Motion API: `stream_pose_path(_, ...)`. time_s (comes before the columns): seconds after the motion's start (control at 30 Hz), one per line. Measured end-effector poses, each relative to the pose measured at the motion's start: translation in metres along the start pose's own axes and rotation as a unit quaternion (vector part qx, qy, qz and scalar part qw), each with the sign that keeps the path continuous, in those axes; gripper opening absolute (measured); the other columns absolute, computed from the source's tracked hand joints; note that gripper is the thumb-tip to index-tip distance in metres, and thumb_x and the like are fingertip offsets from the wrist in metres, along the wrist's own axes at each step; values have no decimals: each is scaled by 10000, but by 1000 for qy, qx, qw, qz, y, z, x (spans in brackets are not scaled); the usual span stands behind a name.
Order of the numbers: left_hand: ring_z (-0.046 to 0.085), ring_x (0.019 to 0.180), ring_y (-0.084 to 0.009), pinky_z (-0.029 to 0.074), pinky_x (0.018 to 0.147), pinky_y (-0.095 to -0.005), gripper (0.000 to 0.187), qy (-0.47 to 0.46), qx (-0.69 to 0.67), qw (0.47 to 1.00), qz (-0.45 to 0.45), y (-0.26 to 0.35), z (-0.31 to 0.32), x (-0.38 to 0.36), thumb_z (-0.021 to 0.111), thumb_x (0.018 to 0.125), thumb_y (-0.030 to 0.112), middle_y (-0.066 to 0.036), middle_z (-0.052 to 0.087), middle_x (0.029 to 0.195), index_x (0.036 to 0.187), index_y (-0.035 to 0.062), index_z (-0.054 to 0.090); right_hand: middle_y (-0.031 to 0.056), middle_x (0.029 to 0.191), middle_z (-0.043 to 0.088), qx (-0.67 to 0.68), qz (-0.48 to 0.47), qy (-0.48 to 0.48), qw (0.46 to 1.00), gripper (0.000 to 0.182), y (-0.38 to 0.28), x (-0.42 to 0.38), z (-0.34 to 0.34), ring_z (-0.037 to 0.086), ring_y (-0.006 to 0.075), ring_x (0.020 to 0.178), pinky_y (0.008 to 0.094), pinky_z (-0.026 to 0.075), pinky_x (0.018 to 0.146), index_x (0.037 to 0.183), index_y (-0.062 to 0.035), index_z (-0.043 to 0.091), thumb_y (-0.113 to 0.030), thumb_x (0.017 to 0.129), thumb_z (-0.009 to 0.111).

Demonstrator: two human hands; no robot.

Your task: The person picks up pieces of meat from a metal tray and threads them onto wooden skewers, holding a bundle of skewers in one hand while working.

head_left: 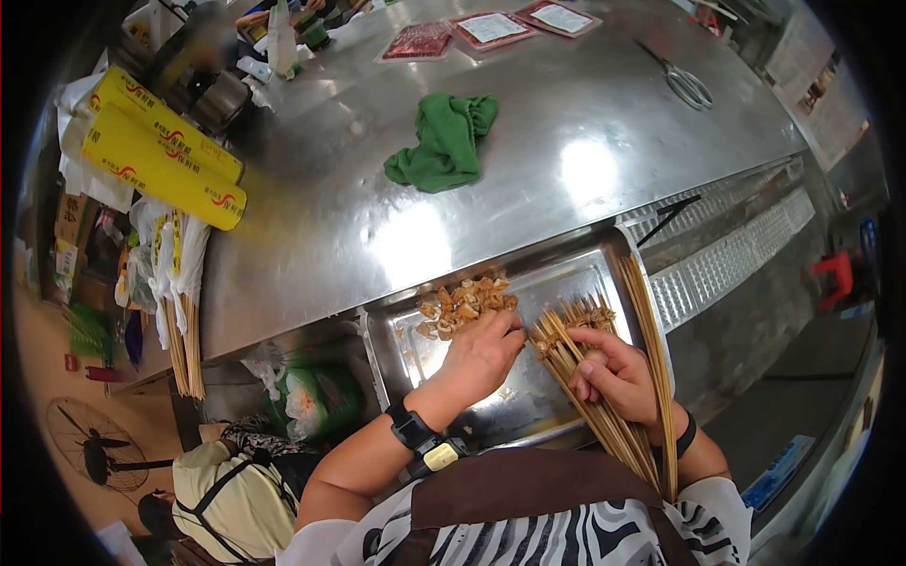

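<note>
My left hand (483, 351) is at the near edge of a pile of brown food pieces (462, 307) in a steel tray (387, 363). Its fingers are curled together, and whatever they hold is hidden. My right hand (618, 375) is closed on a wooden skewer, thumb against the fingers, over a bundle of skewers (604, 429). Brown pieces show at the upper tips of that bundle. Along the tray's right side lies another group of bare skewers (651, 330).
Beyond the tray, a steel table (330, 208) holds a green cloth (442, 141), scissors (687, 85), packs of red meat (491, 28) and yellow film rolls (165, 165). Wrapped skewers (184, 340) overhang its left edge. A person (226, 491) is at lower left.
</note>
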State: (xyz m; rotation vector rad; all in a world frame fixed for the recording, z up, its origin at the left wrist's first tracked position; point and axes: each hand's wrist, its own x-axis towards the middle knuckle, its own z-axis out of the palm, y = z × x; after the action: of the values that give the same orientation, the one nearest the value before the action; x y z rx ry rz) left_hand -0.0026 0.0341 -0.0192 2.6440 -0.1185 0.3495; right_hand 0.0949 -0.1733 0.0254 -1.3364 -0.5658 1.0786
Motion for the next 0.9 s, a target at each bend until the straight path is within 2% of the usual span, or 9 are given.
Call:
stream_pose_path(0.13,584,830,-208,494,647,-314,61,9,-22,999,-23,1,1,0,631,753,69,-50,585,950,813,56,621,4,689,539,10,-4,-12,1000,397,3,0,-1,457,44,592,175,376,562,1305,-29,353,-75,919,436)
stream_pose_path(0.2,609,843,-173,510,662,-292,74,44,-263,947,-178,5,-7,-1,603,820,78,-74,610,990,884,40,604,2,682,539,17,-14,-8,1000,399,5,-1,-2,450,39,585,173,369,558,1307,-34,350,-75,919,437)
stream_pose_path(0.23,609,843,-173,510,662,-292,74,42,-261,948,-176,3,-10,-2,603,820,78,-74,610,990,884,40,604,4,681,538,15,-13,-10,1000,401,5,-1,-2,448,40,584,174,368,556,1308,-33,347,-75,919,435)
stream_pose_path(0.3,617,855,-165,525,684,-287,138,62,-617,716,-320,0,-18,-3,567,857,55,-107,615,1010,992,31,567,5,680,537,15,-15,-12,1000,402,4,0,-1,447,40,582,175,366,554,1309,-32,343,-74,919,434)
stream_pose_path(0.33,617,855,-165,525,684,-287,138,61,-615,718,-320,1,-23,-2,567,857,55,-107,615,1010,992,31,567,6,677,534,12,-19,-16,1000,402,2,0,0,446,41,580,177,366,552,1309,-31,341,-71,919,432)
stream_pose_path(0.4,626,836,-190,529,720,-300,226,70,-683,626,-370,6,-34,3,556,850,11,-123,621,971,1074,27,525,6,673,532,9,-25,-21,999,403,1,0,0,446,42,578,179,365,550,1309,-31,340,-69,918,430)
stream_pose_path(0.5,625,841,-182,521,743,-296,215,72,-727,593,-338,9,-27,4,556,845,-3,-112,625,955,1058,24,539,7,666,525,10,-17,-22,1000,402,1,-1,0,446,44,575,182,365,547,1309,-30,336,-58,917,422)
stream_pose_path(0.8,606,810,-148,505,736,-271,318,77,-728,582,-353,10,-17,4,568,851,24,-67,616,921,1165,23,517,9,660,521,2,-18,-30,999,412,0,-1,2,442,46,571,184,363,545,1317,-34,326,-45,916,417)
stream_pose_path(0.9,604,784,-141,504,707,-263,278,102,-696,614,-359,17,-18,9,566,858,40,-51,609,869,1134,26,526,8,662,524,2,-20,-32,999,418,3,-1,1,448,46,578,186,369,549,1320,-30,336,-45,912,429)
